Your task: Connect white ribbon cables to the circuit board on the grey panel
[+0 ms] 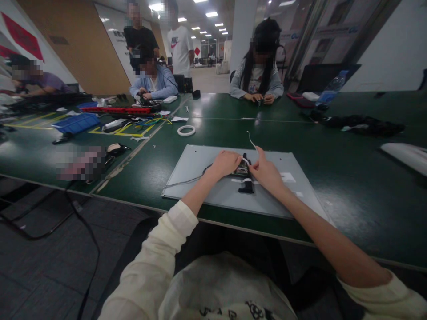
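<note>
A pale grey panel (207, 162) lies on the green table in front of me. On it sits a black bracket-like part (247, 186) with a small exposed circuit board (240, 169). My left hand (227, 163) is closed at the left of the board, its fingertips on a thin white strip (246, 160). From the right, my right hand (265, 171) pinches the same strip, whose loose end sticks up beyond the fingers. A dark cable (187, 181) runs leftward from under my left hand. Another white band crosses the black part. The left fingertips are partly hidden.
White pieces (287, 178) lie on the panel's right side. Beyond it are a white ring (186, 130), a blue bin (76, 123), and red strips (116, 110). A pink item (83, 163) rests at left. Opposite, a person (258, 66) handles a small part; other people are behind.
</note>
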A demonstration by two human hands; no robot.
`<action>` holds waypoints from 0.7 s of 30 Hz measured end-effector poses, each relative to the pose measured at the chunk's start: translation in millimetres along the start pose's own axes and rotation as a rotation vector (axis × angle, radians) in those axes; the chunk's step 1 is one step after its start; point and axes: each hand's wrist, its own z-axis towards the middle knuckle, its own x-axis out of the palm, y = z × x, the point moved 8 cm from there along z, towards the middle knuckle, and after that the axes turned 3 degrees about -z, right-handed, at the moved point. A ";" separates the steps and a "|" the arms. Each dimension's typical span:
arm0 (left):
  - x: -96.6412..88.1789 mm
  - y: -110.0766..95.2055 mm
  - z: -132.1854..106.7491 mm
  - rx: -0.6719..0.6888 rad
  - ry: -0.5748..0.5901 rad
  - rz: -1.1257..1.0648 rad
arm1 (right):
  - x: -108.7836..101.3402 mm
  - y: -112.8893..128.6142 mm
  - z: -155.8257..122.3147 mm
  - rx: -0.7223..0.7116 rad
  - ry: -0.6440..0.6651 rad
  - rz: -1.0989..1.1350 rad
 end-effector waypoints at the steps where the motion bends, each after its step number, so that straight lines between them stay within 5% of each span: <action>1: -0.2 -0.1 0.0 -0.002 0.002 0.001 | 0.2 0.6 -0.3 0.000 0.006 -0.024; 11: 1.0 1.3 0.7 -0.002 -0.007 0.041 | 0.4 6.4 -6.5 -0.035 0.038 -0.262; 21: 2.1 5.5 1.0 -0.042 -0.015 0.102 | -0.9 6.9 -11.8 -0.046 0.111 -0.261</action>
